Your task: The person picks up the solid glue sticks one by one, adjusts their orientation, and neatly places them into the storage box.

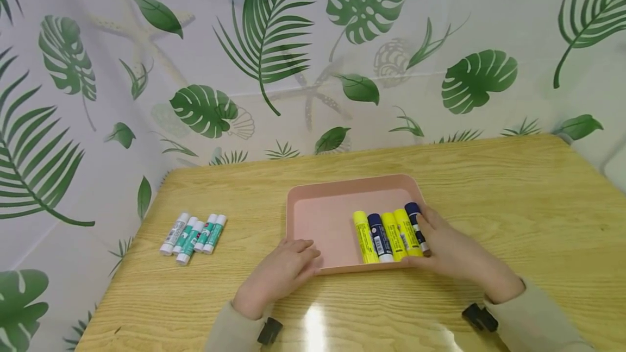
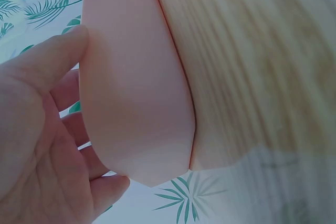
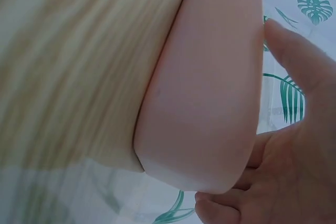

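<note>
Bracing the shallow pink plastic-looking tray [image 1: 313, 221], centre frame: left hand [image 1: 282, 269] and right hand [image 1: 447, 247], fingers clamped on its lower corners, likely for steadiness. Yellow and navy cylindrical glue sticks [image 1: 393, 234] inside, right half (side by side, probably for order). White-and-green glue sticks [image 1: 190, 243] frame left.

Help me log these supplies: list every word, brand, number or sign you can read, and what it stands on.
No text is readable.
Yellow tubes: dark print, too small to read.
Dark blue tubes: print too small; one has a barcode-like patch.
Green tubes: markings too small and blurred.
Grey tube: print too small.
Pink tray: no lettering shows.
</note>
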The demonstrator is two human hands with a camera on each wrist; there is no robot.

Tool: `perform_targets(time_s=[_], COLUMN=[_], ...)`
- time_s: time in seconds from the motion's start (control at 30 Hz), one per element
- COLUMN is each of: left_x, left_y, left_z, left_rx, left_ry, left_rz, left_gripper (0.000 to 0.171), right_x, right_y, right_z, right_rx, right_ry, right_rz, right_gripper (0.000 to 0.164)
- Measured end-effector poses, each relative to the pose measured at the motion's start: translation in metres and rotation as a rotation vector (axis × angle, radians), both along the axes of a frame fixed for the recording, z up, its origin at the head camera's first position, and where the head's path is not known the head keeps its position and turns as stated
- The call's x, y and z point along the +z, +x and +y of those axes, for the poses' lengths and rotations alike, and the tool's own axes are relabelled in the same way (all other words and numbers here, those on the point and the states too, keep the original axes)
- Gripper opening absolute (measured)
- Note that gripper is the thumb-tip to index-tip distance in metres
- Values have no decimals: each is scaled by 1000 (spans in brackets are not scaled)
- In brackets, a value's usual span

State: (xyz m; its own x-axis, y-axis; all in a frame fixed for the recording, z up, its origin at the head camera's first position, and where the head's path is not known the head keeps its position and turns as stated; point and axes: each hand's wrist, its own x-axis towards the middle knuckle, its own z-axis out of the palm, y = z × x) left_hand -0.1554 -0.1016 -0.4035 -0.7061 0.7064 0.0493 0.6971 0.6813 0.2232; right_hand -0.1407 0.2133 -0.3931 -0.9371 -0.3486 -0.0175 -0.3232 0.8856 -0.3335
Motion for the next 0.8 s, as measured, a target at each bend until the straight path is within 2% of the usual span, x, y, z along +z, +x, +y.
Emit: perform_targets(time_s=[0.27, 0.53, 0.67, 0.8], left_x=[0, 1, 1, 2], left_y=[-1, 0, 0, 0], left_z=[1, 1, 1, 1], left_rx=[2, 7, 11, 9], left_ry=[-18, -33, -37, -41], left_rz=[-2, -19, -22, -24], left_gripper=[33, 33, 33, 33], right_x=[-6, -11, -12, -13], right_y=[1, 0, -1, -1], right_z=[5, 8, 7, 6], right_rx=[44, 97, 152, 169], right_ry=[20, 65, 66, 49], right_rz=[-2, 39, 54, 35], right_gripper=[95, 88, 84, 82])
